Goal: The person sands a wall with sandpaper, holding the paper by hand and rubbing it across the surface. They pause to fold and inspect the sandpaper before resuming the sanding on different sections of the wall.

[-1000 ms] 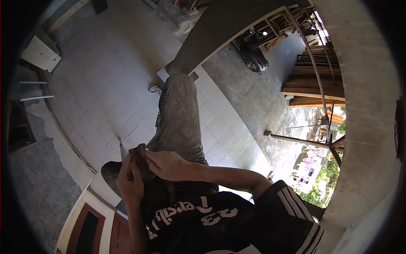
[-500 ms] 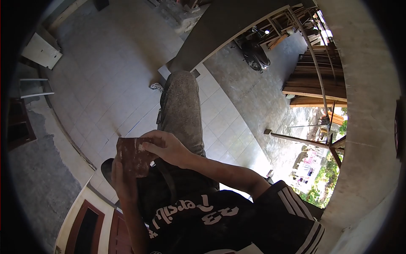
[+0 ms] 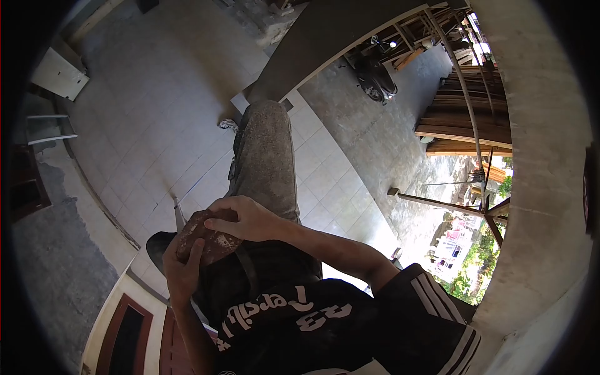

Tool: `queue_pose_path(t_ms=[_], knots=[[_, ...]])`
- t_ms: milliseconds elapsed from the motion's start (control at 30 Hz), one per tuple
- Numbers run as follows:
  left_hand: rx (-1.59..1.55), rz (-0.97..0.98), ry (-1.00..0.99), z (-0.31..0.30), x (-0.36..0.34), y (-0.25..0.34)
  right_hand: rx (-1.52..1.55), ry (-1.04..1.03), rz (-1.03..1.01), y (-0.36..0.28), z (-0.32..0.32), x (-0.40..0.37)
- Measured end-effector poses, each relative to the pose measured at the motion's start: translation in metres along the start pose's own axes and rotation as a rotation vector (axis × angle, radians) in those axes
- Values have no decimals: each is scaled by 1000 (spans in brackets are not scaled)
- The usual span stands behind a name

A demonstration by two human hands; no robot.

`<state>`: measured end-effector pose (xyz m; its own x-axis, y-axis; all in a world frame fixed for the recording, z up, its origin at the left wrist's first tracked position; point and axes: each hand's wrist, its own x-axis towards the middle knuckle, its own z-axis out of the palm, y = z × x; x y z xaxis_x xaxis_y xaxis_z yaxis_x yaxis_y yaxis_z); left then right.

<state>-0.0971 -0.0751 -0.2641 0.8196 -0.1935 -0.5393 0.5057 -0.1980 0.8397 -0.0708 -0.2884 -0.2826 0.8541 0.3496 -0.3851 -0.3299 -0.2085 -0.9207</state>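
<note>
A reddish-brown piece [image 3: 219,244] with pale worn patches is held between my two hands above my lap. My left hand [image 3: 182,269] grips its left and lower edge, with the thumb lying over its face. My right hand [image 3: 247,219] curls over its top and right side, thumb on the surface. The piece looks tilted, and what it is made of is unclear. Beyond my hands is my grey-trousered knee [image 3: 265,150].
A grey tiled floor [image 3: 144,119] lies ahead, with a crumpled cloth [image 3: 229,124] near my knee. A motorcycle [image 3: 375,78], stacked planks [image 3: 469,119] and a wooden post [image 3: 437,204] are on the right. A white cabinet [image 3: 59,74] is at the upper left.
The brown piece has turned and tilted, from upright and rectangular to a slanted, rounder outline. My left hand's thumb has come over its face, and my right hand has shifted slightly.
</note>
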Motion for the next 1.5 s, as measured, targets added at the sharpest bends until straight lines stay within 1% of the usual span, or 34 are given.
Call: queue_pose_path(t_ms=[100,200,267,400,467,567,667,700,767,800,867,900,967,1067,1100,1167,1200,1267,1300,1400,1467,1500], knots=[[-225,42,135,6,6,-15,35,58,-7,7,7,2],[-367,20,214,15,9,-19,90,138,-2,3,12,1],[-303,41,223,17,7,-18,112,162,-4,5,17,-1],[-229,64,199,12,4,-18,92,51,35,10,16,-1],[-183,110,181,7,5,-21,77,-7,76,5,13,-1],[-127,136,170,6,4,-16,168,-15,86,13,19,0],[-80,142,185,7,2,-14,176,-1,76,13,22,-1],[-65,145,193,8,2,-14,92,33,51,12,23,-2],[106,60,256,11,-1,-6,-74,100,2,10,25,-4],[192,17,287,14,-2,-2,-136,157,-104,11,27,-6],[288,95,302,17,-2,-1,-256,265,-316,16,37,-8],[335,134,309,18,-2,-2,-252,269,-340,16,41,-9],[326,150,317,14,-1,-10,-249,282,-387,13,45,-13],[284,161,317,11,-1,-10,-235,12,-89,2,26,-11],[266,162,317,9,-1,-8,-155,4,-61,3,22,-9],[173,158,255,0,-1,-9,4,-12,-2,4,15,-6],[125,157,223,-6,-1,-9,42,-22,18,3,11,-4],[136,109,83,-15,-3,2,118,-43,58,-3,2,-2],[141,85,14,-17,-3,6,65,-72,20,-5,0,1],[318,145,-113,-20,2,6,-69,-144,-71,-7,-2,6],[132,100,49,-12,2,6,-130,-178,-103,-6,-2,10],[37,78,130,-8,3,4,-73,-126,-71,-8,-2,10]])
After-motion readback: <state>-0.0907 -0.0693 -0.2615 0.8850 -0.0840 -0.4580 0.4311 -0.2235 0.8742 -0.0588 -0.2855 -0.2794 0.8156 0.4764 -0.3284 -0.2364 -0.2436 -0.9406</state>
